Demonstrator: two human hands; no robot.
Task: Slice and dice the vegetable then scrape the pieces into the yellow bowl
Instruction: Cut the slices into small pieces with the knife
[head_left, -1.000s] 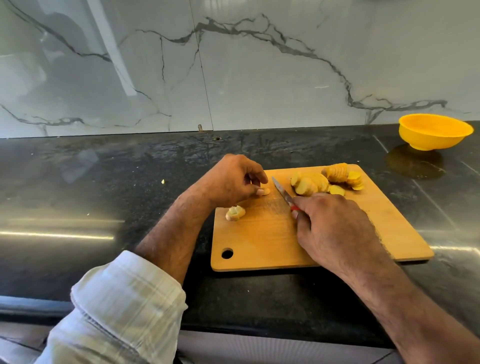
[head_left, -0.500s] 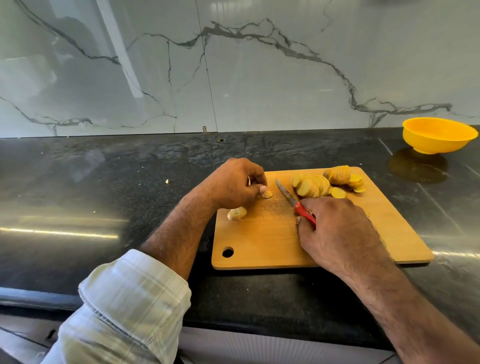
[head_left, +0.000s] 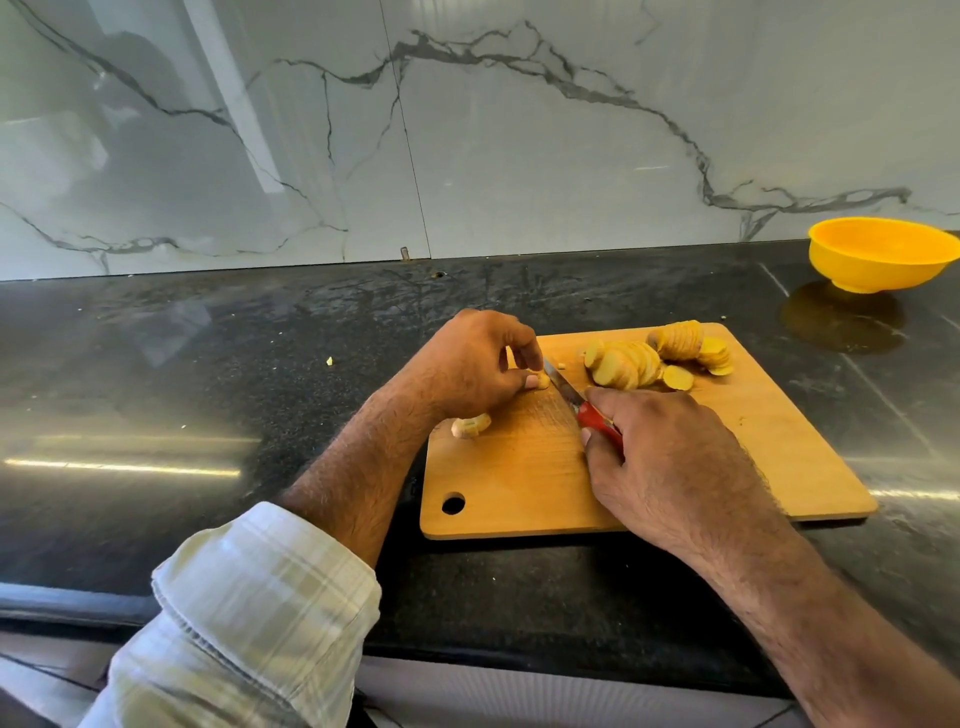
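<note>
Vegetable stub (head_left: 540, 381), small pale nub, is pinched under the left hand (head_left: 467, 364) fingertips on the cutting board (head_left: 519, 488), far-left part of the board. Right hand (head_left: 670, 462) is clenched round the red handle of the knife (head_left: 566, 392); the blade runs up and away from that grip and its tip sits right against the stub, just beside the left fingertips. Slicing step, judged near the end: a fanned pile of slices (head_left: 628, 364) lies just beyond the right-hand knuckles, more slices (head_left: 691, 345) further out, one loose chunk (head_left: 470, 425) just below the left wrist. To do it well: keep left fingertips curled back, since nail and edge are nearly touching; press straight down, don't saw sideways, as a nub this small will likely roll or shoot off. Probably better to lay it flat side down or stop slicing it. Dicing not yet done, slices are whole rounds. Yellow bowl (head_left: 878, 254) stands on the bench (head_left: 208, 415) well apart, beyond the board's far-right corner, so scraping will need the board carried or the bowl brought over.
</note>
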